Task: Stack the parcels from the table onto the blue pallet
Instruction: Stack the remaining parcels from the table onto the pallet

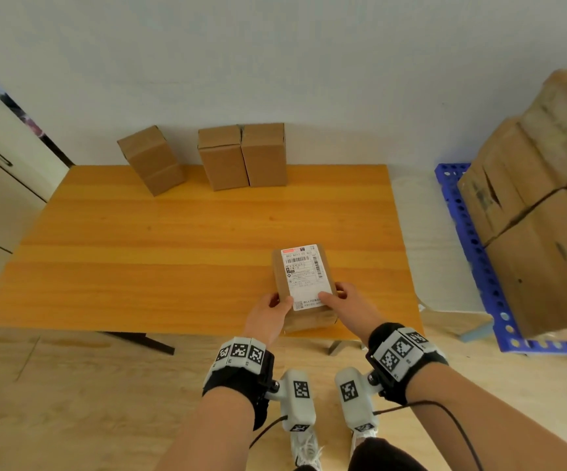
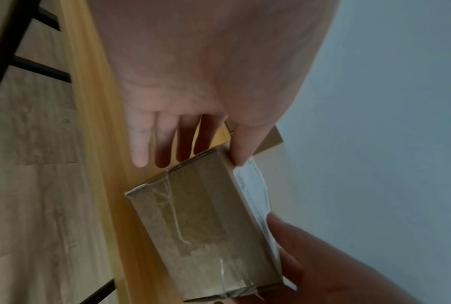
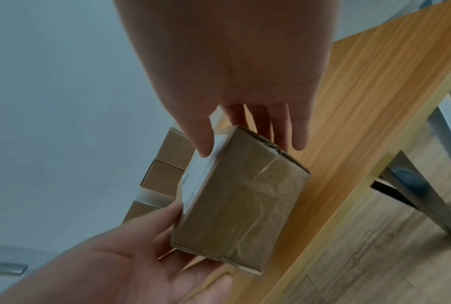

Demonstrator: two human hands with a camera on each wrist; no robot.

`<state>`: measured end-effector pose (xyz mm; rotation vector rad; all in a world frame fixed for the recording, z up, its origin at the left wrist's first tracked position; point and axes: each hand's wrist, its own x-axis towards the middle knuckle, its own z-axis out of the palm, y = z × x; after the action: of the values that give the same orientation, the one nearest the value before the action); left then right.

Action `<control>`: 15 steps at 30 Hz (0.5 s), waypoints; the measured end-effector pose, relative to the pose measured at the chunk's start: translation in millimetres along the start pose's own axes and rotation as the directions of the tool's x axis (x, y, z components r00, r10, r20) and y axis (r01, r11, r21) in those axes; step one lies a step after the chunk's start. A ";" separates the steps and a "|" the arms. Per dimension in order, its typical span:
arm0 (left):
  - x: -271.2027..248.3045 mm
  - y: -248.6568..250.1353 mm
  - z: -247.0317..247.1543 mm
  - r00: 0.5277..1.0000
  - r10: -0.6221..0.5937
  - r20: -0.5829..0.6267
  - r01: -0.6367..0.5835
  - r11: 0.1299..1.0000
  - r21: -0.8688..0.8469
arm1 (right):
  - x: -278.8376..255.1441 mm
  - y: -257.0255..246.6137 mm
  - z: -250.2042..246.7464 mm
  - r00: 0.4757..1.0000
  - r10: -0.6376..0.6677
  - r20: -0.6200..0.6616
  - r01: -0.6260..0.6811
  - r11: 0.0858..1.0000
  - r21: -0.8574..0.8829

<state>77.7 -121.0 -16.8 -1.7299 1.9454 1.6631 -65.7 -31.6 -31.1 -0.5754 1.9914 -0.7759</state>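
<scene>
Resting at the near edge of the orange wooden table (image 1: pixel 139 253), a small cardboard parcel (image 1: pixel 304 321) with a white shipping label (image 1: pixel 304 277) on its top face sits between both hands. The left hand (image 1: pixel 268 317) is at the parcel's left side, thumb laid on the top edge by the label and fingers extended down along the side; the left wrist view shows those fingers (image 2: pixel 164 142) straight and apart, not curled round the box. The right hand (image 1: pixel 350 307) mirrors it on the right, thumb tip on the label and fingers (image 3: pixel 281 127) stretched down the far side. Three plain cardboard boxes stand at the table's far edge against the wall: one alone (image 1: pixel 151 159), tilted, and two (image 1: pixel 243 156) touching side by side. To the right, the blue pallet (image 1: pixel 469 239) on the floor carries large stacked cartons (image 1: pixel 547 212).
</scene>
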 end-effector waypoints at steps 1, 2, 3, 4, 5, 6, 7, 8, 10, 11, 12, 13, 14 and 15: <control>-2.2 4.9 0.1 1.000 0.015 -0.014 -0.015 1.000 -0.019 | -3.7 -2.5 -4.0 1.000 -0.005 -0.028 0.005 1.000 0.004; -5.0 11.6 0.2 0.999 0.038 -0.026 -0.039 0.998 -0.043 | -7.0 -5.3 -8.9 0.998 -0.011 -0.061 0.013 1.000 0.027; -7.9 19.5 0.6 0.997 0.061 -0.040 -0.064 0.995 -0.083 | -10.0 -9.1 -14.4 0.995 -0.018 -0.100 0.024 0.998 0.057; -11.7 28.9 0.8 0.994 0.088 -0.059 -0.096 0.986 -0.137 | -13.2 -13.3 -20.6 0.990 -0.027 -0.139 0.039 0.996 0.086; -15.5 39.2 0.7 0.990 0.116 -0.080 -0.129 0.973 -0.191 | -17.5 -19.0 -27.3 0.983 -0.037 -0.178 0.057 0.992 0.109; -21.4 51.3 0.2 0.984 0.149 -0.098 -0.168 0.959 -0.227 | -22.3 -24.7 -34.8 0.975 -0.049 -0.216 0.079 0.988 0.132; -26.7 63.8 -0.2 0.977 0.185 -0.110 -0.207 0.947 -0.244 | -28.4 -30.8 -43.6 0.965 -0.072 -0.253 0.113 0.982 0.152; -33.3 76.5 -0.5 0.967 0.225 -0.119 -0.248 0.934 -0.258 | -34.7 -36.7 -53.2 0.951 -0.105 -0.290 0.158 0.973 0.168; -46.7 101.0 0.0 0.946 0.294 -0.133 -0.321 0.904 -0.284 | -49.5 -49.3 -73.8 0.916 -0.164 -0.367 0.246 0.951 0.189; -53.9 112.6 1.2 0.934 0.328 -0.140 -0.355 0.886 -0.298 | -57.4 -55.3 -84.1 0.896 -0.187 -0.403 0.286 0.937 0.202; -62.5 124.5 3.1 0.921 0.359 -0.149 -0.389 0.864 -0.319 | -63.6 -59.9 -94.2 0.876 -0.207 -0.436 0.324 0.922 0.212; -71.1 136.0 5.5 0.909 0.387 -0.156 -0.418 0.843 -0.339 | -71.1 -64.8 -103.9 0.855 -0.229 -0.466 0.363 0.905 0.221; -81.0 147.2 8.3 0.894 0.416 -0.163 -0.447 0.823 -0.352 | -78.9 -68.8 -113.6 0.835 -0.249 -0.490 0.400 0.887 0.231; -90.2 158.2 11.8 0.879 0.445 -0.170 -0.476 0.803 -0.358 | -87.9 -73.2 -123.5 0.814 -0.272 -0.513 0.438 0.868 0.234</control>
<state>-11.5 -84.2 138.1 -1.5116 2.3459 2.3198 -122.7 11.6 121.3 -0.6063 2.1204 -1.5963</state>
